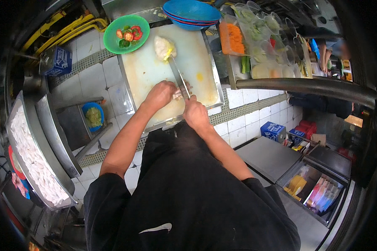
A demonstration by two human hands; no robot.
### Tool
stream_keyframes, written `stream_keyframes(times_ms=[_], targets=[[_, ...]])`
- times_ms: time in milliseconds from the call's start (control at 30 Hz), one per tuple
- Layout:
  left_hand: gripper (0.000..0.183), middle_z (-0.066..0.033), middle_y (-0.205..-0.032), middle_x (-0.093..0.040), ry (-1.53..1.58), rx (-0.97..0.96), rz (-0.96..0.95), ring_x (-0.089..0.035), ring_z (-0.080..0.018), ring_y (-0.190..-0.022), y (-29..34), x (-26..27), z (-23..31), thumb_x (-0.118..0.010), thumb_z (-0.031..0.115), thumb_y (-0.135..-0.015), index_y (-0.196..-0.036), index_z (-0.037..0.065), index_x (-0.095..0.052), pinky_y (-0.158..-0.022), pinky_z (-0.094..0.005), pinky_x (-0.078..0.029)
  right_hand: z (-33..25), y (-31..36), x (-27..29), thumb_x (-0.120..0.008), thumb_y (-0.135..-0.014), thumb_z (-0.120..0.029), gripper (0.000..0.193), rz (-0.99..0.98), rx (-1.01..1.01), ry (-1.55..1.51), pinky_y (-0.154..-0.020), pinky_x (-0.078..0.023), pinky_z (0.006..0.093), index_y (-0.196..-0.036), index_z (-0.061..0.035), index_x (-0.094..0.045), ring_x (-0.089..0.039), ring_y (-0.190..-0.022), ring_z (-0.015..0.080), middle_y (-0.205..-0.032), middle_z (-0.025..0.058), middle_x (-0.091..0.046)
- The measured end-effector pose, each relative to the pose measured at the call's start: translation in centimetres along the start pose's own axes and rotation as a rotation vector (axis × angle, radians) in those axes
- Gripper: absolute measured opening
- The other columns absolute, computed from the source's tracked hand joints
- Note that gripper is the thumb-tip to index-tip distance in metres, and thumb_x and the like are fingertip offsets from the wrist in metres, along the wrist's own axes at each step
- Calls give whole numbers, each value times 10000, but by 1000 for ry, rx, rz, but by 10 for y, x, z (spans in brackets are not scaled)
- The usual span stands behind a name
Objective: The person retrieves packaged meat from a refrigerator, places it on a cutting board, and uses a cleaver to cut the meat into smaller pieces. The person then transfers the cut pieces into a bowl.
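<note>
My right hand is closed round the handle of a long knife, whose blade points away across the white cutting board. Beside the blade, my left hand is closed, its fingers curled over a small piece of pale pink meat. Part of that piece is hidden by the fingers and the knife. Farther up the board, near the blade's tip, lies a larger pale lump of raw meat with yellow on it, which looks like chicken. A small yellow smear marks the board's right side.
A green bowl of cut red and green vegetables overlaps the board's far left corner. Stacked blue bowls stand behind. Right are shredded carrot and clear cups. A steel tray of pale strips sits left. Another person's hand shows far right.
</note>
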State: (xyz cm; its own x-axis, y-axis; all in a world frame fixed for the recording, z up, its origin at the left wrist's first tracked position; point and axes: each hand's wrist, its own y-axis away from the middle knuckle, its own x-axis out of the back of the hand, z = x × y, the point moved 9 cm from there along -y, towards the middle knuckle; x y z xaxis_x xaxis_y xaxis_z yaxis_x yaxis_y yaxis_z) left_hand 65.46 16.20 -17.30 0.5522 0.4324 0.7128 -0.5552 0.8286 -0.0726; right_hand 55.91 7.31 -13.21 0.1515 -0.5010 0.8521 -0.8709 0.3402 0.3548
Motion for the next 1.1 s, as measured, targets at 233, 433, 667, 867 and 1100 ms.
stream_keyframes(times_ms=[233, 433, 667, 867, 1100], targets=[[139, -172, -944, -695, 205, 58, 163, -648, -369, -927, 15, 35, 10, -667, 0, -789, -919, 3, -715, -827, -428, -532, -24, 9, 41, -495, -987, -170, 244, -75, 66, 74, -727, -527, 555, -941, 69, -513, -662, -775, 498, -771, 324, -652], [66, -176, -895, -686, 140, 56, 144, -633, -380, -871, 18, 21, 4, -649, 34, -822, -859, -6, -687, -793, -452, -522, -26, 20, 27, -489, -991, -173, 244, -103, 38, 29, -731, -529, 559, -951, 68, -503, -662, -782, 500, -772, 331, -650], [77, -171, -875, -686, -27, -43, 66, -632, -386, -841, 7, 10, 5, -641, 55, -836, -825, -6, -687, -779, -451, -525, -7, 2, -15, -484, -998, -198, 260, -29, 22, -19, -730, -516, 580, -1002, 62, -487, -653, -792, 512, -785, 337, -649], [247, -186, -1055, -676, 136, 189, 169, -620, -383, -1021, 32, 35, 6, -758, 84, -771, -1001, 11, -703, -915, -429, -505, -17, 1, 27, -485, -999, -205, 262, -48, 30, 3, -756, -502, 588, -1008, 56, -510, -653, -801, 506, -799, 328, -658], [249, -177, -1098, -669, 164, 212, 222, -606, -380, -1054, 47, 29, 10, -764, 71, -767, -999, 9, -697, -933, -429, -492, -35, 7, 24, -484, -913, -107, 209, -78, 65, 83, -776, -541, 518, -984, 65, -578, -685, -815, 443, -808, 293, -681]])
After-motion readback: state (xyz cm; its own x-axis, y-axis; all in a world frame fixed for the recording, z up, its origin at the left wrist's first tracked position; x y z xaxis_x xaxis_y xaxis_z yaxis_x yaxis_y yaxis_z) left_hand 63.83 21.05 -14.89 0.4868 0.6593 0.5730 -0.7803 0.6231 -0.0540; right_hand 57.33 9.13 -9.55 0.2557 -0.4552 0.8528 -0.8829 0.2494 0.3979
